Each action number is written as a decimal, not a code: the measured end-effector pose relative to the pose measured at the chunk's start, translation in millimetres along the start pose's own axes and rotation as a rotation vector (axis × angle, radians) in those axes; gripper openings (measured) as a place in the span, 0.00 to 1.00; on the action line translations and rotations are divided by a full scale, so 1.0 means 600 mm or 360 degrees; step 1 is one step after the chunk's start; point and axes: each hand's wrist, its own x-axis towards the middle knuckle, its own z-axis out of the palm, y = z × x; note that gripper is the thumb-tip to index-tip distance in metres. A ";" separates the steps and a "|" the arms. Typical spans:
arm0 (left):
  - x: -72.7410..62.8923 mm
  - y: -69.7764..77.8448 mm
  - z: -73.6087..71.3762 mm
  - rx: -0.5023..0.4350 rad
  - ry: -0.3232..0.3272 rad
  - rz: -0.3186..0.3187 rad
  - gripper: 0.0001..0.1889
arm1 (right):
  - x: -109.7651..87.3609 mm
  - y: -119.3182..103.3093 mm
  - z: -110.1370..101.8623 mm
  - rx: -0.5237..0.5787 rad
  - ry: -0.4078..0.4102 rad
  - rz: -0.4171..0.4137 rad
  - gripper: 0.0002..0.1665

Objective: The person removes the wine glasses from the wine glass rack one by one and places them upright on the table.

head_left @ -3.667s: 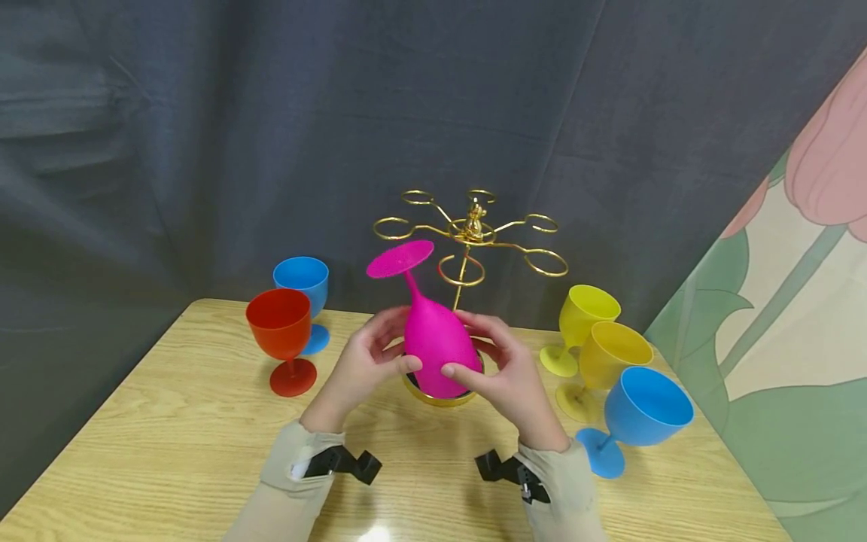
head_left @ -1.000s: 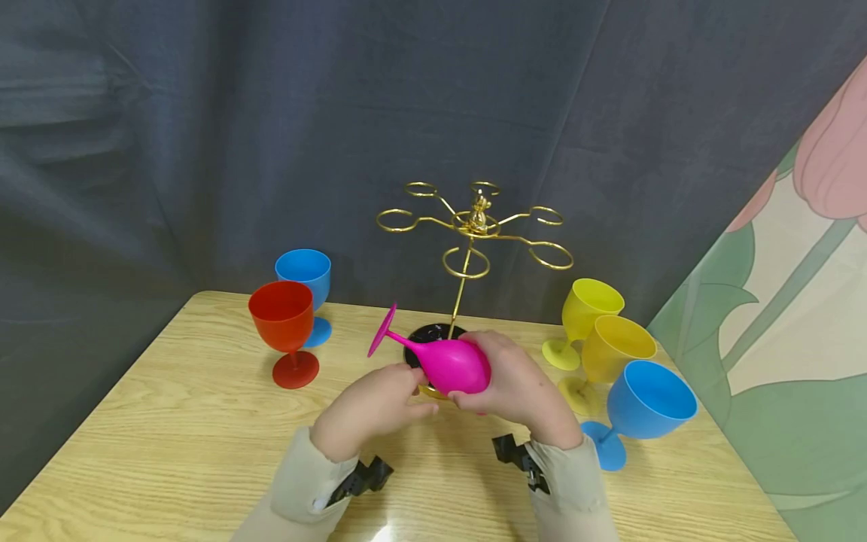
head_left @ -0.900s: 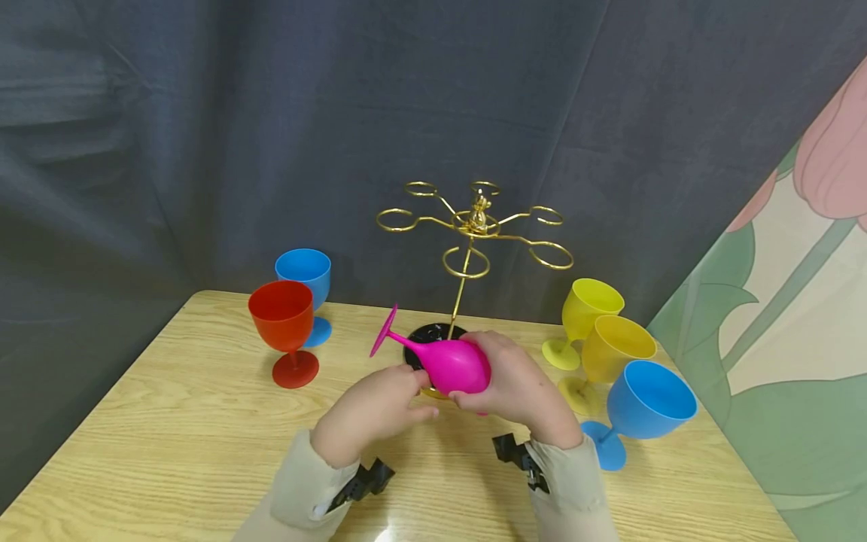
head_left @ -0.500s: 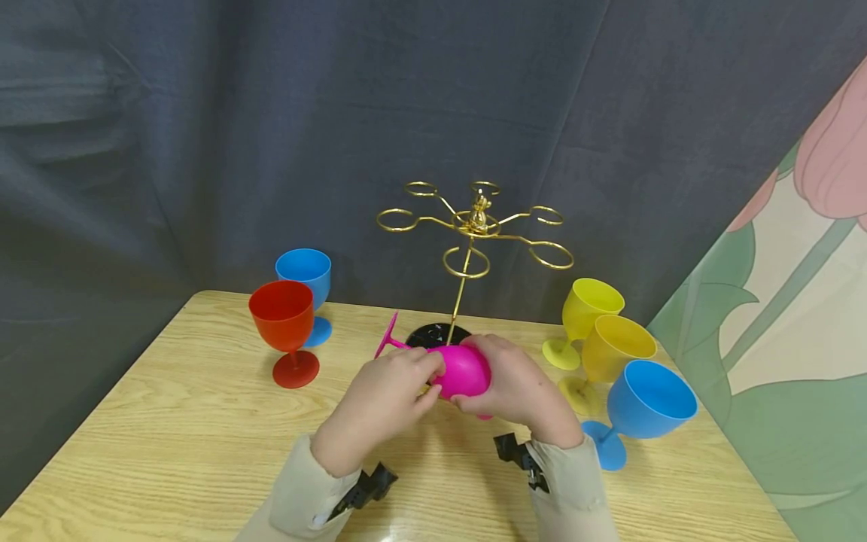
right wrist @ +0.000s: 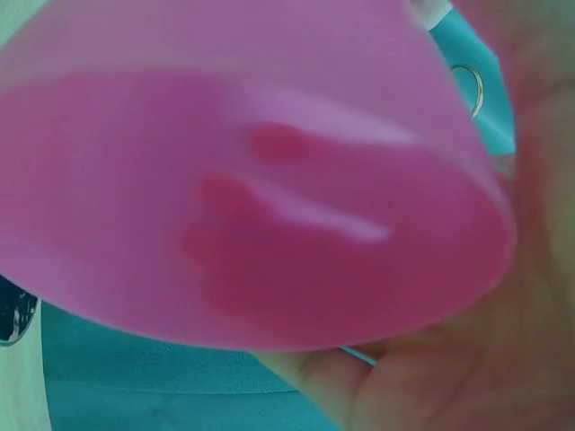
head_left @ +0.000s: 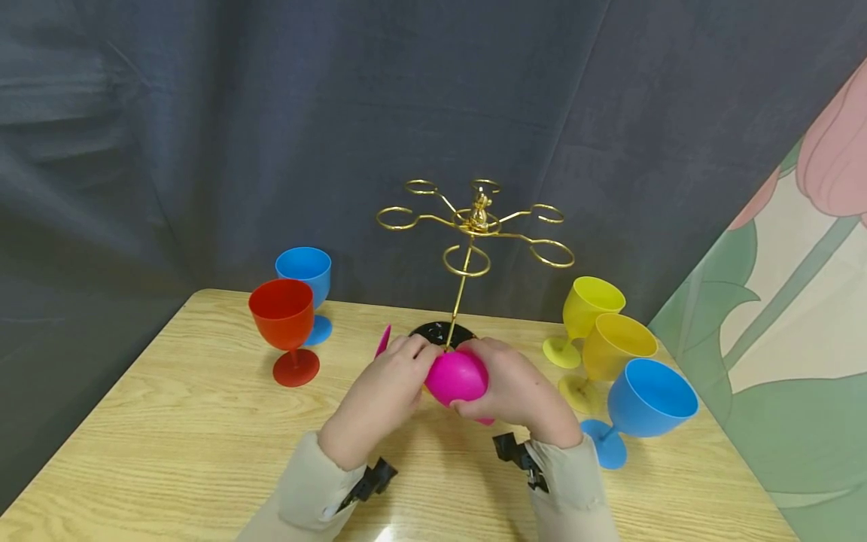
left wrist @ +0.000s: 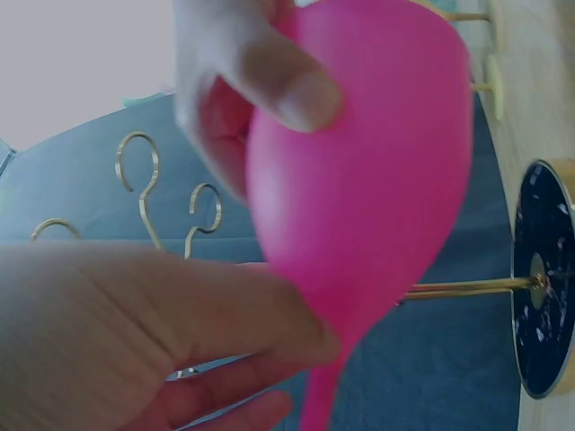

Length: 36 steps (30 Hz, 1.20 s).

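A pink plastic goblet (head_left: 457, 378) lies tipped on its side in the air in front of the gold rack, its foot to the left and its mouth to the lower right. My right hand (head_left: 516, 385) grips the bowl, with its thumb on the near side. At the narrow end of the bowl, where the stem begins, my left hand (head_left: 386, 391) pinches the goblet (left wrist: 377, 162); most of the stem is hidden behind that hand in the head view. Fingertips show faintly through the bowl's wall in the right wrist view.
Behind the hands stands a gold rack (head_left: 467, 256) with several rings and a round black base (head_left: 433, 330). A red goblet (head_left: 281, 320) and a blue goblet (head_left: 305, 263) stand at left. Two yellow goblets (head_left: 588, 305) and a blue goblet (head_left: 652, 399) stand at right.
The goblet, earlier held foot-up by both hands at its bowl, has tipped onto its side. My left hand has since moved up and right onto the stem end; the right still grips the bowl.
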 end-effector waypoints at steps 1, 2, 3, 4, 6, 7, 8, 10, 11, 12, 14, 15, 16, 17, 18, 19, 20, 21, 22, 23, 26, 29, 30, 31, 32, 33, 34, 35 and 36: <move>0.000 0.000 0.002 0.0023 0.0003 -0.0003 0.25 | 0.000 -0.001 0.000 0.0000 -0.0002 -0.0001 0.38; 0.000 0.000 0.005 0.0052 0.0009 -0.0007 0.25 | -0.001 -0.001 0.000 -0.0004 -0.0001 -0.0014 0.38; 0.001 0.000 0.007 0.0084 0.0017 -0.0006 0.24 | -0.001 -0.001 0.000 -0.0009 -0.0002 -0.0028 0.37; 0.001 0.000 0.010 0.0115 0.0023 -0.0005 0.23 | -0.001 -0.001 0.000 -0.0013 0.0000 -0.0041 0.37; 0.001 0.000 0.014 0.0176 0.0033 0.0000 0.23 | -0.002 -0.002 0.000 -0.0021 0.0006 -0.0057 0.37; 0.001 0.000 0.016 0.0201 0.0038 0.0000 0.23 | -0.003 -0.002 0.000 -0.0023 0.0008 -0.0060 0.37; 0.001 0.000 0.018 0.0228 0.0039 0.0000 0.23 | -0.003 -0.002 0.000 -0.0030 0.0011 -0.0064 0.37; 0.001 -0.001 0.020 0.0264 0.0034 -0.0003 0.23 | -0.004 -0.004 0.000 -0.0031 0.0014 -0.0065 0.37; 0.002 -0.001 0.021 0.0278 0.0026 -0.0005 0.24 | -0.004 -0.005 -0.001 -0.0032 0.0012 -0.0059 0.37; 0.002 -0.001 0.022 0.0287 0.0017 -0.0007 0.24 | -0.005 -0.006 -0.001 -0.0033 0.0009 -0.0053 0.38; 0.003 -0.002 0.025 0.0299 -0.0001 -0.0006 0.25 | -0.005 -0.008 -0.002 -0.0037 0.0006 -0.0038 0.38; 0.003 -0.002 0.026 0.0301 -0.0007 -0.0003 0.25 | -0.006 -0.009 -0.003 -0.0037 0.0004 -0.0036 0.39; 0.003 -0.003 0.027 0.0306 -0.0010 0.0002 0.25 | -0.006 -0.010 -0.003 -0.0039 0.0002 -0.0032 0.39; 0.004 -0.003 0.029 0.0310 -0.0009 0.0006 0.25 | -0.006 -0.011 -0.003 -0.0043 0.0001 -0.0030 0.39; 0.004 -0.004 0.030 0.0323 -0.0003 0.0010 0.25 | -0.006 -0.011 -0.003 -0.0046 0.0001 -0.0027 0.40; 0.004 -0.005 0.031 0.0337 0.0006 0.0011 0.25 | -0.006 -0.012 -0.003 -0.0050 0.0001 -0.0026 0.40; 0.005 -0.006 0.033 0.0348 0.0015 0.0011 0.24 | -0.006 -0.011 -0.003 -0.0053 0.0001 -0.0030 0.39; 0.005 -0.006 0.034 0.0361 0.0023 0.0010 0.23 | -0.005 -0.012 -0.002 -0.0057 0.0000 -0.0031 0.39; 0.006 -0.007 0.034 0.0373 0.0027 0.0006 0.23 | -0.005 -0.012 -0.002 -0.0061 -0.0001 -0.0026 0.39; 0.006 -0.007 0.035 0.0385 0.0030 0.0001 0.22 | -0.005 -0.012 -0.002 -0.0063 -0.0002 -0.0024 0.39; 0.007 -0.008 0.035 0.0415 0.0027 -0.0014 0.18 | -0.004 -0.012 0.000 -0.0065 -0.0007 -0.0017 0.38; 0.009 -0.009 0.036 0.0443 0.0019 -0.0027 0.15 | -0.003 -0.011 0.002 -0.0065 -0.0011 0.0004 0.38; 0.009 -0.009 0.036 0.0449 0.0014 -0.0034 0.15 | -0.002 -0.011 0.003 -0.0066 -0.0013 0.0009 0.38; 0.009 -0.010 0.037 0.0449 0.0007 -0.0041 0.14 | -0.002 -0.011 0.004 -0.0065 -0.0018 0.0012 0.39; 0.009 -0.010 0.037 0.0445 -0.0001 -0.0050 0.14 | -0.002 -0.011 0.004 -0.0058 -0.0024 0.0017 0.39; 0.009 -0.011 0.037 0.0439 -0.0009 -0.0057 0.15 | -0.002 -0.011 0.005 -0.0052 -0.0033 0.0024 0.39; 0.009 -0.011 0.038 0.0432 -0.0015 -0.0064 0.15 | -0.002 -0.011 0.006 -0.0042 -0.0043 0.0031 0.39; 0.008 -0.012 0.038 0.0424 -0.0021 -0.0070 0.16 | -0.001 -0.011 0.007 -0.0031 -0.0054 0.0038 0.39; 0.008 -0.013 0.039 0.0414 -0.0024 -0.0075 0.16 | -0.001 -0.011 0.007 -0.0019 -0.0066 0.0048 0.39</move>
